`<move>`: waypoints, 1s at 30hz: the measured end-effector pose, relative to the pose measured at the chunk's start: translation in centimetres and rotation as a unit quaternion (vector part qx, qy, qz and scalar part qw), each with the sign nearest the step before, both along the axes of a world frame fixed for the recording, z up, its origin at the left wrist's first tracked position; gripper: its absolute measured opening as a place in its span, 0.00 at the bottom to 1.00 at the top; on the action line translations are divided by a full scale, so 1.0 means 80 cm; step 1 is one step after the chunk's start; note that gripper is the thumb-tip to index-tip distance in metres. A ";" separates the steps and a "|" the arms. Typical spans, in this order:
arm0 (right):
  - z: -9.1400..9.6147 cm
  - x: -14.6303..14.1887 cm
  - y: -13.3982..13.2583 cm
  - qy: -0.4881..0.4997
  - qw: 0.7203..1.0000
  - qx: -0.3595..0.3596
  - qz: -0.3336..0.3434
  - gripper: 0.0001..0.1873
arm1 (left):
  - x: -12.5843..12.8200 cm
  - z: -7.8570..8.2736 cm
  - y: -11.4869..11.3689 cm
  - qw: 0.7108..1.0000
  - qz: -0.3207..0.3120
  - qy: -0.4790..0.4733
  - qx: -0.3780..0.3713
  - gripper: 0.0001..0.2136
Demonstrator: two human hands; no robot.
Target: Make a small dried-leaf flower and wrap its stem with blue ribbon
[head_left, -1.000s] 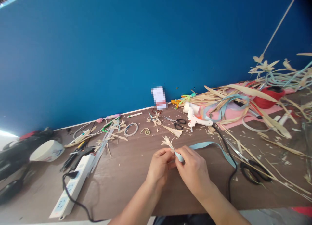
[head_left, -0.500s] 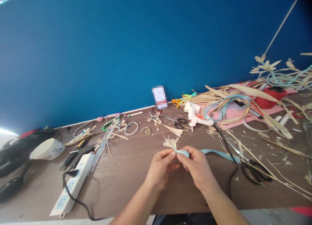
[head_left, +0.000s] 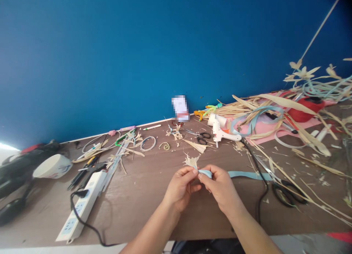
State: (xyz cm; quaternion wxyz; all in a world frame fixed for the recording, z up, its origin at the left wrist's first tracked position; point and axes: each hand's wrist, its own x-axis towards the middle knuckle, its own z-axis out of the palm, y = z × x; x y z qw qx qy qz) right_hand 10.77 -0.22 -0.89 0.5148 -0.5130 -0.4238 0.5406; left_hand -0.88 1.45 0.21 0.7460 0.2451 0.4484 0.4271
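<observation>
Between my hands, over the middle of the table, is a pale straw-coloured flower that looks made of dried husk. My left hand pinches its base between thumb and fingers. A light blue ribbon lies against that base, and my right hand is closed on it close beside the left. The ribbon's loose tail runs out past my right hand to the right, towards large black-handled scissors. Whether the ribbon goes fully around the flower's base is hidden by my fingers.
A white glue gun stands right of centre, its black cable running forward. Dried husk strips heap at the right. Small scissors lie ahead. A white power strip and a white bowl sit at the left.
The flower has turned a little and its petals look more bunched. The ribbon's tail lies straighter. Both hands stay in nearly the same place, still closed.
</observation>
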 end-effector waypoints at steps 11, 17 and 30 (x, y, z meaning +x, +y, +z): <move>0.009 0.007 -0.003 -0.236 0.963 0.128 0.000 0.06 | -0.008 0.001 0.006 0.998 0.003 0.056 0.007 0.12; 0.008 0.019 0.004 -0.166 0.983 0.070 0.030 0.08 | -0.011 0.005 0.008 0.996 -0.028 0.087 0.019 0.12; 0.012 0.014 -0.001 -0.170 0.984 0.056 -0.010 0.12 | -0.008 -0.008 0.007 0.987 -0.023 0.135 0.087 0.10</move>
